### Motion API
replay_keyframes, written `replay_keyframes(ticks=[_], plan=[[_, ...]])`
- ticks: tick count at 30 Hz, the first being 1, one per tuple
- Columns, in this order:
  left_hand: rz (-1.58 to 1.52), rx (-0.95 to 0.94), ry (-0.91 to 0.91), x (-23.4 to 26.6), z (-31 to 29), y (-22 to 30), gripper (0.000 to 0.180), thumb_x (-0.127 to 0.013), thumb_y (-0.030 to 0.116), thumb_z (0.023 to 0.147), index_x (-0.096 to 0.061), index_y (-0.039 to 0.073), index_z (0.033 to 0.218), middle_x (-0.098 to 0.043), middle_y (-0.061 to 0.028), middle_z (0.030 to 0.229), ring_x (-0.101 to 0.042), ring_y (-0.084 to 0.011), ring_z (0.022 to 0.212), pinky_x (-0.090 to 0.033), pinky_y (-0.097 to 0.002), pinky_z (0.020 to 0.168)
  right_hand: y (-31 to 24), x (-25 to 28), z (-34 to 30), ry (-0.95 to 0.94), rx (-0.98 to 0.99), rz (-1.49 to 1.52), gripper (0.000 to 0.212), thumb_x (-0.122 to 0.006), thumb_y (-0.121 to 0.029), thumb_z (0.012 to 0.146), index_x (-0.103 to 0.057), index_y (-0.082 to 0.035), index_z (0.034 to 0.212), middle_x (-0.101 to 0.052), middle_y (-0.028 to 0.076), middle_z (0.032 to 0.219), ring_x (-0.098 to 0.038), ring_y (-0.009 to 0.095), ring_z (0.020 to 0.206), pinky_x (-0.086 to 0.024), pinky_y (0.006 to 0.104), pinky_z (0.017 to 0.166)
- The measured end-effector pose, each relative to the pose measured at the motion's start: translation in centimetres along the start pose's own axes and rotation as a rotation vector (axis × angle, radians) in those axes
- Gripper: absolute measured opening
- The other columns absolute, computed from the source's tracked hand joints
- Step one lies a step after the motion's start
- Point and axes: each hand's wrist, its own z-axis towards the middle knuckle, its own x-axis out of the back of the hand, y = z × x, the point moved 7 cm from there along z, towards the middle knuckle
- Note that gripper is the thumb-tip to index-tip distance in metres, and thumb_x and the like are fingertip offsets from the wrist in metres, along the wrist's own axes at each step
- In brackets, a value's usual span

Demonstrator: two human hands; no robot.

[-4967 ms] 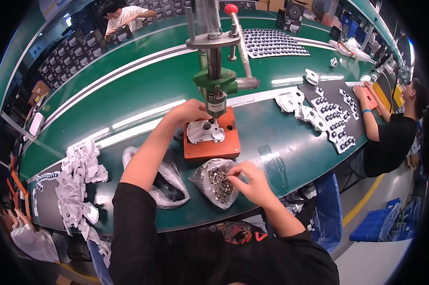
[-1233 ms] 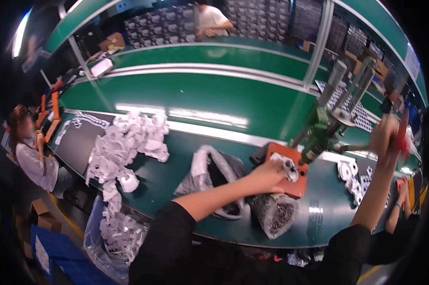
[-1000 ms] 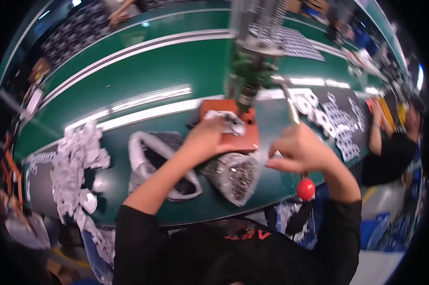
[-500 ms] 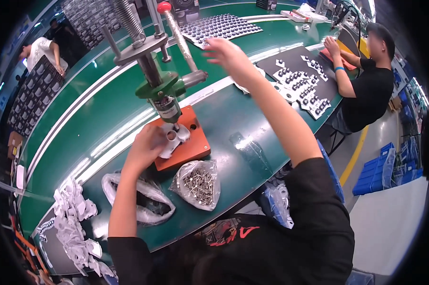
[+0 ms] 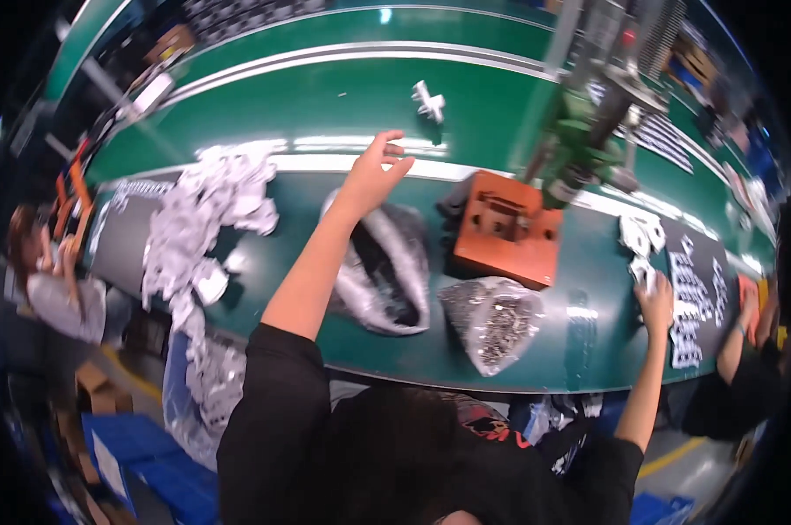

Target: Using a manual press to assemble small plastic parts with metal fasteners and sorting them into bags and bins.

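My left hand (image 5: 378, 171) is stretched out over the far end of an open plastic bag (image 5: 382, 271), its fingers apart and empty. Beyond the fingertips a white plastic part (image 5: 428, 103) appears over the green belt, apart from the hand; whether it touches the belt I cannot tell. Far to the right, my right hand (image 5: 654, 306) has its fingers closed on another white plastic part (image 5: 644, 273), beside a few similar ones. Between the hands, the orange fixture block (image 5: 507, 229) has no white part on it. The green hand press (image 5: 579, 149) stands at its right, blurred.
A clear bag of small metal pins (image 5: 500, 324) lies before the block. White parts are heaped (image 5: 207, 219) on the left. On the right, a dark mat (image 5: 702, 262) carries rows of assembled parts, with a co-worker's arm (image 5: 735, 346) beside it. Another person (image 5: 63, 280) sits far left.
My view has swung left. The white part has left the orange block, and my left hand has moved away from it. My right hand has come down from near the press lever to the white parts.
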Motion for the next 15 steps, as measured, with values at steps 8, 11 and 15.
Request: replay_keyframes(ticks=[8,11,15], plan=[[1.273,0.596,0.362,21.2,-18.6,-6.7,0.066,-0.068,0.042,0.076,-0.047,0.001,0.123,-0.055,-0.0261,0.113,-0.052,-0.0389,0.108,-0.044,-0.0451,0.088,-7.2,4.9,-7.6,-0.250,0.198,0.212,0.115,-0.082,-0.022,0.053,-0.016,-0.014,0.146,-0.035,0.021,0.141,-0.035,0.039,0.127,-0.027,0.0449,0.105],[1.240,0.641,0.532,25.3,-24.0,-10.8,0.068,-0.067,0.044,0.077,-0.045,-0.001,0.123,-0.054,-0.0294,0.113,-0.053,-0.0416,0.106,-0.044,-0.0460,0.087,-7.3,5.2,-9.0,-0.280,0.061,0.056,0.104,-0.074,-0.006,0.059,-0.017,-0.013,0.146,-0.040,0.021,0.137,-0.039,0.037,0.124,-0.030,0.0419,0.103],[0.878,0.615,0.791,26.5,-25.7,-13.7,0.081,-0.071,0.037,0.077,-0.031,-0.011,0.129,-0.049,-0.0342,0.120,-0.050,-0.0444,0.112,-0.040,-0.0436,0.093,-6.5,5.7,-8.4,-0.211,0.144,0.405,0.083,-0.054,0.015,0.067,-0.026,-0.009,0.142,-0.044,0.026,0.130,-0.042,0.039,0.122,-0.034,0.0396,0.101]])
